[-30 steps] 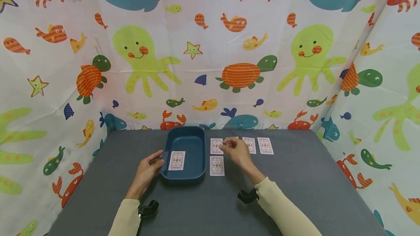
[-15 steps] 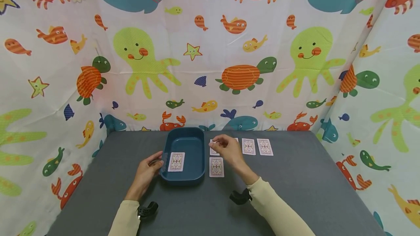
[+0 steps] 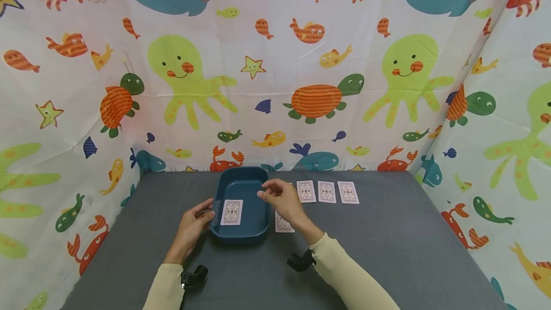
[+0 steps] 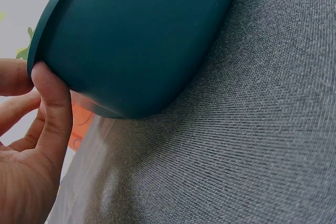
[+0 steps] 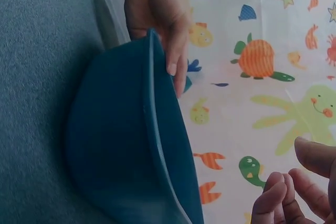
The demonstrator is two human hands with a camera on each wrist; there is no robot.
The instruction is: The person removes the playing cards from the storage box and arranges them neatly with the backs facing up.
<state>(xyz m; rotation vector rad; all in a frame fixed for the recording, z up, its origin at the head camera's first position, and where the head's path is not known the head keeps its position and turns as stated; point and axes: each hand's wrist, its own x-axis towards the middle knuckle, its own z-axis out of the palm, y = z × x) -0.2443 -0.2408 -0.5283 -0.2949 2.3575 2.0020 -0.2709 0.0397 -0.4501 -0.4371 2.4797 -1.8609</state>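
My left hand [image 3: 192,228] pinches the left rim of a dark blue plastic bin [image 3: 244,238], thumb outside, as the left wrist view shows. A patterned playing card [image 3: 231,212] lies back up in the bin's left half. My right hand [image 3: 284,202] hangs at the bin's right rim, its fingertips over the inside. In the right wrist view its thumb [image 5: 315,156] stands apart from loosely bent fingers [image 5: 270,200], and nothing shows between them. Below that hand a card [image 3: 282,225] is partly covered, and another behind it is mostly hidden.
Several more cards lie back up in a row to the right, among them a near one [image 3: 306,191], a middle one [image 3: 326,192] and an end one [image 3: 348,193]. A cloth with sea animals [image 3: 267,85] hangs behind the grey table [image 3: 379,252].
My right hand has moved left from over the card row to the bin's right rim, uncovering the row's second card. My left hand and the card in the bin stay put.
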